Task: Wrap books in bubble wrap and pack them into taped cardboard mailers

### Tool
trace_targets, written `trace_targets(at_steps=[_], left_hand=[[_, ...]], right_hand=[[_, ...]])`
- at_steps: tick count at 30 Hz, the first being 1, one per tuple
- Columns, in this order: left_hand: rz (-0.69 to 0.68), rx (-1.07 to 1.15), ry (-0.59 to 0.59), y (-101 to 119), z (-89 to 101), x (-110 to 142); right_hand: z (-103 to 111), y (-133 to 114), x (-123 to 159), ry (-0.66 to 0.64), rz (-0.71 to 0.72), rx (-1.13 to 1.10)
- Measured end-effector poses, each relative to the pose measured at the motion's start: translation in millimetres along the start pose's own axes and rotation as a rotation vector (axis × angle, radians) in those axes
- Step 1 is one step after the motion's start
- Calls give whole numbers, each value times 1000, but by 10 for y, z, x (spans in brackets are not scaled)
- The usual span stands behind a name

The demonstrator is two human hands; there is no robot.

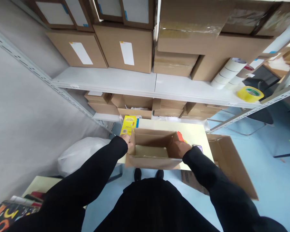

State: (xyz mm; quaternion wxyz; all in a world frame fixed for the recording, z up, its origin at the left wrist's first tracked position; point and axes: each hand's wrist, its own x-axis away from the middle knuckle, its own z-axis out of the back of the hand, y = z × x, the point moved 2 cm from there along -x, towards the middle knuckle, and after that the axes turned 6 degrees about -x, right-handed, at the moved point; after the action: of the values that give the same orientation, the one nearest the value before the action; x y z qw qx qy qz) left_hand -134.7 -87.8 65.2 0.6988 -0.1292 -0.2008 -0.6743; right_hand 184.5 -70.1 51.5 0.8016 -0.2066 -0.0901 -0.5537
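A cardboard box (154, 163) with its top open stands at the front edge of a pale yellow table (195, 130), between my hands. My left hand (127, 141) is closed on the box's left wall. On the other side, my right hand (182, 148) grips the right wall, with some fingers hidden. Through the opening a pale surface shows at the bottom; I cannot tell whether it is the table or something in the box. Beyond my left hand lies a yellow package (129, 125). A bright orange item (180, 136) and a phone (198, 148) lie near my right hand.
Metal shelving (135, 80) behind the table bears several cartons (128, 48), white tape rolls (228, 72) and a yellow tape roll (250, 93). A large open carton (234, 164) stands on the floor at right. A white plastic bag (83, 154) sits at left.
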Motion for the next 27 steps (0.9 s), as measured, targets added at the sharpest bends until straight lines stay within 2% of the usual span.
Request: trace_targets(at_steps=[2, 6, 10, 14, 21, 27], left_hand=[[-7, -47, 41, 27, -56, -9], [6, -61, 76, 78, -114, -83], [-17, -78, 89, 103, -243, -119], [-35, -35, 142, 43, -435, -57], [-116, 287, 262, -64, -695, 54], [-279, 633, 306, -107, -836, 68]], right_hand=[[-88, 13, 29, -8, -48, -22], [-118, 33, -6, 15, -138, -49], [-181, 9, -73, 22, -146, -74], [-269, -34, -1, 94, -133, -111], [-398, 117, 173, 153, -115, -283], [-539, 259, 152, 197, 11, -467]])
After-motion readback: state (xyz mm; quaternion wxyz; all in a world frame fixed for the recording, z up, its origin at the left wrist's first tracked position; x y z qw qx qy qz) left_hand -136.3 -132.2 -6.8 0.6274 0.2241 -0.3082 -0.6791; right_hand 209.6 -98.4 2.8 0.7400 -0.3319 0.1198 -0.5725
